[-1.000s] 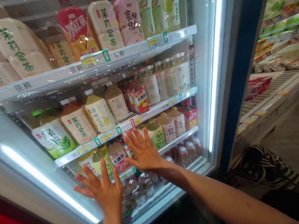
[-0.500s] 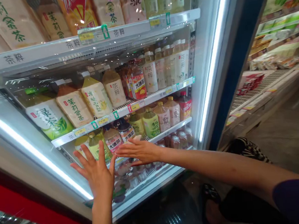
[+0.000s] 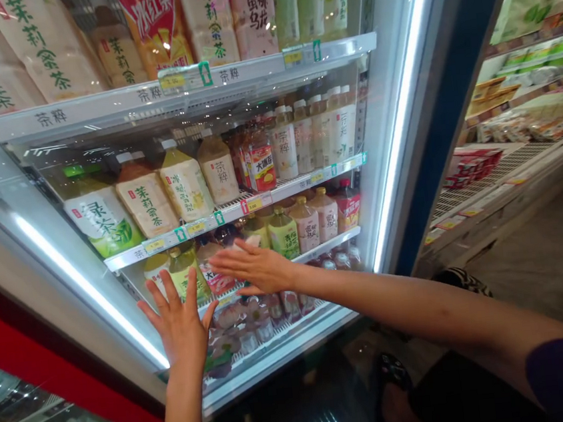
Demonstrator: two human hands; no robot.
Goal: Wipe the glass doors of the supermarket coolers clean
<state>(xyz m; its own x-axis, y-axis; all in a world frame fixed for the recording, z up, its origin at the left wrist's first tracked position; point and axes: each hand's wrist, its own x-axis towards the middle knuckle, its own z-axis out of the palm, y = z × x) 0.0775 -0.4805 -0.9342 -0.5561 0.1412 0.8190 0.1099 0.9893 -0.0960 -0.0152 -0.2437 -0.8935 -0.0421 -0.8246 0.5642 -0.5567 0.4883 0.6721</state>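
My left hand point(image 3: 180, 322) is raised in front of a lit drinks cooler, its fingers spread and nothing in it. To its right, my right hand point(image 3: 254, 267) reaches across, fingers stretched out flat and pointing left. A small pale patch shows by its thumb side; I cannot make out what it is. Behind the hands stand a yellow-green drink bottle point(image 3: 187, 274) and a dark-capped bottle with a pink label point(image 3: 211, 265), partly covered by my right hand. Reflections suggest glass before the shelves; whether my palms touch it I cannot tell.
Large tea bottles point(image 3: 38, 48) fill the upper shelf, and more stand on the middle shelf point(image 3: 231, 211). A bright light strip point(image 3: 402, 117) runs down the cooler's right side. A red frame point(image 3: 50, 356) is at lower left, open shelving point(image 3: 519, 172) at right.
My right hand has shifted slightly up and left against the bottles, now covering more of the pink-labelled one. My left hand stays spread. The view has tilted a little upward.
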